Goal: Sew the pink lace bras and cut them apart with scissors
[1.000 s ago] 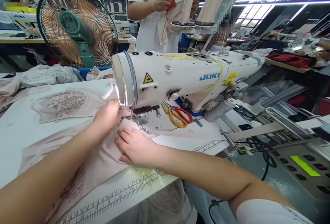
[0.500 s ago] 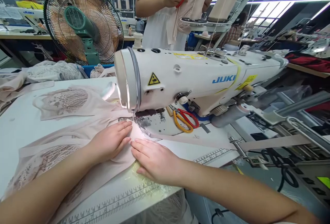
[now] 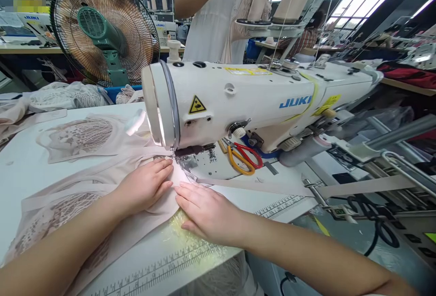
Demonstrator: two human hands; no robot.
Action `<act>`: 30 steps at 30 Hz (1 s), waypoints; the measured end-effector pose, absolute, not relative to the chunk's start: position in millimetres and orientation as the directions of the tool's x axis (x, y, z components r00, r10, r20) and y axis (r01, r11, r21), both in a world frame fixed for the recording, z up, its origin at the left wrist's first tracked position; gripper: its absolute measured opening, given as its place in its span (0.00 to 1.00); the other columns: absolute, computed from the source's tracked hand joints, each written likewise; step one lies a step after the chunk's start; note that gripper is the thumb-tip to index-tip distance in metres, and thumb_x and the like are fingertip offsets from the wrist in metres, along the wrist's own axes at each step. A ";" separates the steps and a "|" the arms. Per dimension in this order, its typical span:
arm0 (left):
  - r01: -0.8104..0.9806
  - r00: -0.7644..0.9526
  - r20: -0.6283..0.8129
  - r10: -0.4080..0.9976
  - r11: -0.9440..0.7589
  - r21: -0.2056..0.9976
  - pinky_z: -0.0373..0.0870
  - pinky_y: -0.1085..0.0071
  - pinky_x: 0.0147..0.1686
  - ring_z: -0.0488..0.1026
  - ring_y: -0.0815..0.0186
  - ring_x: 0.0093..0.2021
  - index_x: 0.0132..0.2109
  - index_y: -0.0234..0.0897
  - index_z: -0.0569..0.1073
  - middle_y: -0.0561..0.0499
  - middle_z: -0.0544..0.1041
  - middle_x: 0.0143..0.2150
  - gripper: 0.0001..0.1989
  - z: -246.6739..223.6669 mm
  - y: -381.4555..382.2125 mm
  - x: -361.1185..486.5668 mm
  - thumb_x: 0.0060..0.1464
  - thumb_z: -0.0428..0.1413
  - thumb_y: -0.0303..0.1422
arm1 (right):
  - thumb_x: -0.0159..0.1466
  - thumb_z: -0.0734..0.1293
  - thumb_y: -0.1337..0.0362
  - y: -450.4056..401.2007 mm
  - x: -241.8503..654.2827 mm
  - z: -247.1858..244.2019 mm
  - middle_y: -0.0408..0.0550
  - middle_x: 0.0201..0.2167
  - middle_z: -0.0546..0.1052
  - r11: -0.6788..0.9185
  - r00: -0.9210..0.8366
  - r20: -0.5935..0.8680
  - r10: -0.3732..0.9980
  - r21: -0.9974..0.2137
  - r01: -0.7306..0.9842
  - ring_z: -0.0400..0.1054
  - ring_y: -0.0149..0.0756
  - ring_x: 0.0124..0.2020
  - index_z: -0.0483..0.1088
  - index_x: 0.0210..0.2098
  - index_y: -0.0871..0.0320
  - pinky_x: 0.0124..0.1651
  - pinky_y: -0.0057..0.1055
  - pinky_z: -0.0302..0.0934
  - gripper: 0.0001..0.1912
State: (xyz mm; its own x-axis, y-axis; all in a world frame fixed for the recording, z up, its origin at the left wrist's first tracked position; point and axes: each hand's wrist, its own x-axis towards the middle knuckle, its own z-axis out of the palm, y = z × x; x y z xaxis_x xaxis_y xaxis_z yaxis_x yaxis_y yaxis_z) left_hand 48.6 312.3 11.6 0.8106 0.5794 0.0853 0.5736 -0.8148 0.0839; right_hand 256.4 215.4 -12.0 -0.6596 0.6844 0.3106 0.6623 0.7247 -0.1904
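Because the cloth (image 3: 146, 221) appears thin and soft, treat it as light, limp and liable to crease or stretch. It lies on the surface (image 3: 20, 171) in front of the sewing machine (image 3: 218, 105) and to the left of it, reaching to just below the machine's needle end. The left hand (image 3: 145, 186) rests on the cloth just in front of that end, fingers extended. The right hand (image 3: 209, 214) lies to the right, farther from the machine, fingertips at the cloth's edge. Both hands are flattened, not clamped, and lie just beside each other. The lace (image 3: 66, 212), left of the machine, is probably the most fragile part and could snag. Preferred hold: plain cloth, under flat fingers, clear of the needle end. Sliding resistance should be low.
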 end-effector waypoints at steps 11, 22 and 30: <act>0.561 0.828 0.027 0.561 -0.828 -0.003 0.68 0.54 0.52 0.68 0.50 0.54 0.55 0.26 0.70 0.35 0.72 0.55 0.25 22.6 325.7 50.3 0.62 0.41 0.39 | 0.65 0.58 0.64 222.5 257.6 -13.3 0.58 0.50 0.73 0.723 -0.610 0.423 0.670 -0.190 0.664 0.64 0.44 0.55 0.70 0.46 0.70 0.58 0.36 0.61 0.17; 0.322 0.937 0.239 0.256 -0.898 -0.299 0.69 0.60 0.47 0.73 0.58 0.48 0.49 0.30 0.74 0.43 0.76 0.51 0.19 11.5 268.5 46.7 0.61 0.41 0.23 | 0.66 0.57 0.64 222.6 258.4 -16.9 0.61 0.52 0.72 0.717 -0.596 0.445 0.669 -0.172 0.676 0.64 0.45 0.56 0.69 0.49 0.73 0.60 0.36 0.59 0.19; 0.364 0.926 0.233 0.298 -0.868 -0.338 0.62 0.57 0.53 0.70 0.58 0.53 0.51 0.35 0.73 0.46 0.74 0.54 0.20 2.4 295.9 34.3 0.63 0.38 0.24 | 0.66 0.57 0.62 222.9 256.4 -17.3 0.62 0.55 0.69 0.697 -0.600 0.383 0.703 -0.203 0.687 0.61 0.47 0.58 0.68 0.50 0.71 0.59 0.39 0.60 0.20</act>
